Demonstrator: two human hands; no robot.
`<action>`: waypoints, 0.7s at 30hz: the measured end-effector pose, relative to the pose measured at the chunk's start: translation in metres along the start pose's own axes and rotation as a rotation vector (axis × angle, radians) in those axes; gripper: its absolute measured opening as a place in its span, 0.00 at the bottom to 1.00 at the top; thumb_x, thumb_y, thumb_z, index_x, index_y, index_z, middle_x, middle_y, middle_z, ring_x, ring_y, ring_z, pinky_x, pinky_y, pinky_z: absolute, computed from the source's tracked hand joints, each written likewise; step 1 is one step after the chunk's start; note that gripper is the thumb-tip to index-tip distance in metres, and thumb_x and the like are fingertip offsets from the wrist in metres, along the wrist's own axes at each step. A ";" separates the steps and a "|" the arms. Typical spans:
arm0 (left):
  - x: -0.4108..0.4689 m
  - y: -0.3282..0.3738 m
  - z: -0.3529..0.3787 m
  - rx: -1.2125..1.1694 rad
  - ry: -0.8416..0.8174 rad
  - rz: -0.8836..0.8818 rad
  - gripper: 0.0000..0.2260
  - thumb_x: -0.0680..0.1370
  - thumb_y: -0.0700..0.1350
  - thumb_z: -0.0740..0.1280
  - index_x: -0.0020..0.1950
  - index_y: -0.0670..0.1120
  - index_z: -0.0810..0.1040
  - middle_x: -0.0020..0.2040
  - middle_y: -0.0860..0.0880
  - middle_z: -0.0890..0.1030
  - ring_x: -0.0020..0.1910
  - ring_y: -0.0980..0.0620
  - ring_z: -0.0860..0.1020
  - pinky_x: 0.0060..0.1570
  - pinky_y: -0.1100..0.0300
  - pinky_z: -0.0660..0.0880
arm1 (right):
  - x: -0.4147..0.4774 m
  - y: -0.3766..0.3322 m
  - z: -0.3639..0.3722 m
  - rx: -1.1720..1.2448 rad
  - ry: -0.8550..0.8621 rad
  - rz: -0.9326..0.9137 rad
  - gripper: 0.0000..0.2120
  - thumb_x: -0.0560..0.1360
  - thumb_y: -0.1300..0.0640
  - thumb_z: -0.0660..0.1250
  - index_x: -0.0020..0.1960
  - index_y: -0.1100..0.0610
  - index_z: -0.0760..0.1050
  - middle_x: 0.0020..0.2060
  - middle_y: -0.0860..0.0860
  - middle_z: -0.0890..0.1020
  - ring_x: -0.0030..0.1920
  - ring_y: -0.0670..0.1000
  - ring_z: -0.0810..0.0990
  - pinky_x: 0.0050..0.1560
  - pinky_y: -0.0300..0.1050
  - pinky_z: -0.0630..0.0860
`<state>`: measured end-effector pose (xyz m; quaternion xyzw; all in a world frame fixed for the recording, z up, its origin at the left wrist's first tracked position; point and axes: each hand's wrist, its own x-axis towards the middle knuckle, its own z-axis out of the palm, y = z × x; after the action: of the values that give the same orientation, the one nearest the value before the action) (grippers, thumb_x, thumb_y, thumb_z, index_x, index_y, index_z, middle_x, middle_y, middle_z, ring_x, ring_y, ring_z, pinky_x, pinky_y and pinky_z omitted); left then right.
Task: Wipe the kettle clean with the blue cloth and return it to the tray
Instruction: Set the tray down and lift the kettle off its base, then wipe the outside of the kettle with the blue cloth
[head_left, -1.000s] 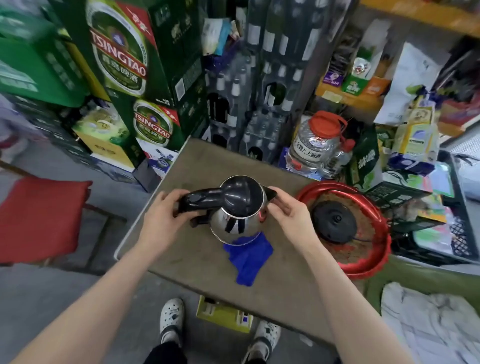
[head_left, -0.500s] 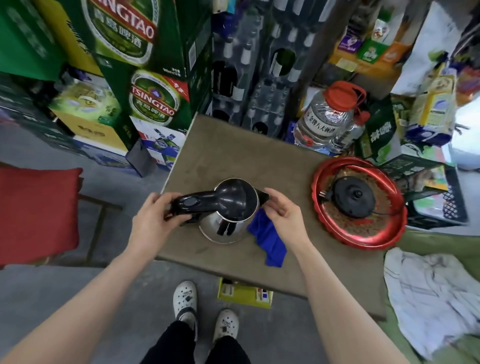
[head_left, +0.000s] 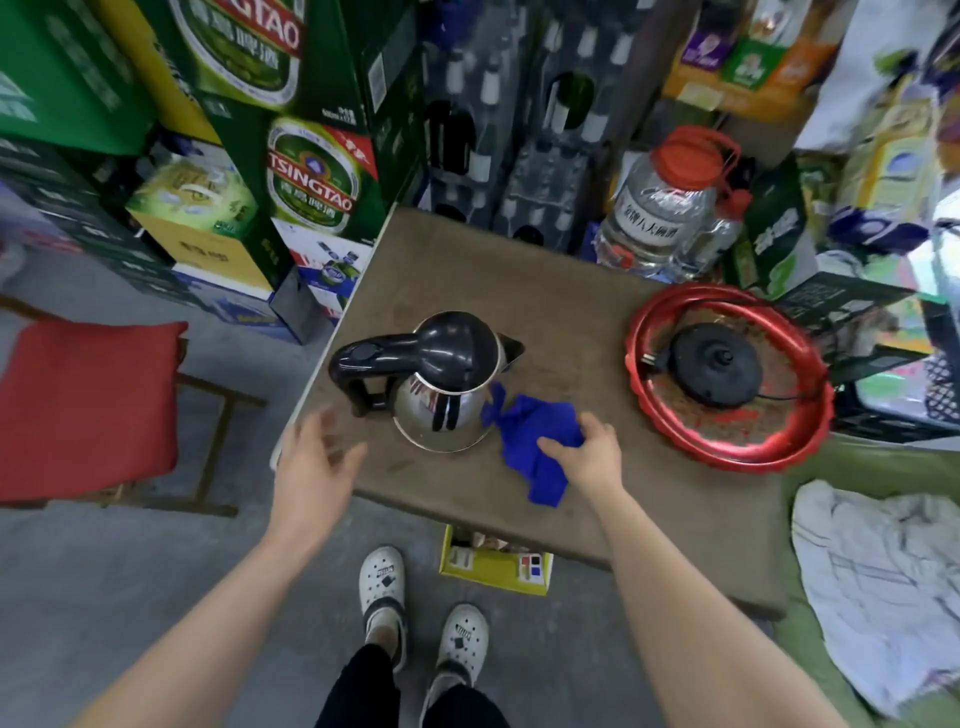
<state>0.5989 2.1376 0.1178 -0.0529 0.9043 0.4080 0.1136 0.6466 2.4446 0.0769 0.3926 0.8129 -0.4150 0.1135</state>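
Observation:
The steel kettle (head_left: 441, 410) with its black lid and handle stands upright on the brown table (head_left: 519, 280), handle pointing left. The blue cloth (head_left: 524, 441) lies crumpled just right of the kettle's base. My right hand (head_left: 587, 457) rests on the cloth and pinches its right side. My left hand (head_left: 311, 467) hovers open over the table's left front corner, a short way below the handle and apart from it. The red round tray (head_left: 779, 457) sits at the right of the table and holds the kettle's black base (head_left: 717, 369).
Green beer cartons (head_left: 311, 176) and crates of bottles stand behind the table. A clear jug with a red cap (head_left: 660, 208) is at the back right. A red stool (head_left: 88, 405) is at the left, a white cloth (head_left: 878, 582) at the right, a yellow box (head_left: 493, 566) under the table.
My left hand has let go of the kettle's handle and drawn back toward me. My right hand has left the spout and dropped onto the blue cloth. The kettle now stands free.

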 end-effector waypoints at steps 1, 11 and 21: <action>-0.010 0.005 0.003 0.015 -0.076 -0.012 0.17 0.75 0.41 0.71 0.63 0.46 0.76 0.58 0.46 0.76 0.53 0.48 0.80 0.60 0.50 0.76 | -0.015 -0.004 -0.010 0.061 -0.011 -0.052 0.18 0.71 0.53 0.78 0.55 0.55 0.75 0.57 0.56 0.77 0.56 0.58 0.78 0.55 0.48 0.74; -0.076 0.145 0.003 -0.230 -0.604 0.163 0.32 0.60 0.60 0.75 0.64 0.65 0.72 0.60 0.47 0.79 0.59 0.50 0.79 0.62 0.50 0.76 | -0.149 -0.062 -0.108 0.561 -0.143 -0.286 0.18 0.78 0.56 0.72 0.64 0.53 0.70 0.55 0.48 0.82 0.50 0.44 0.84 0.47 0.40 0.83; -0.083 0.207 -0.062 -0.202 -0.378 0.326 0.05 0.75 0.48 0.72 0.48 0.49 0.85 0.43 0.49 0.86 0.42 0.52 0.82 0.45 0.57 0.79 | -0.206 -0.110 -0.134 -0.179 -0.120 -0.512 0.31 0.68 0.38 0.76 0.68 0.45 0.75 0.69 0.42 0.71 0.72 0.45 0.68 0.72 0.49 0.68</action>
<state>0.6299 2.2284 0.3287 0.1596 0.8184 0.5116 0.2073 0.7220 2.3961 0.3308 0.1375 0.9109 -0.3792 0.0870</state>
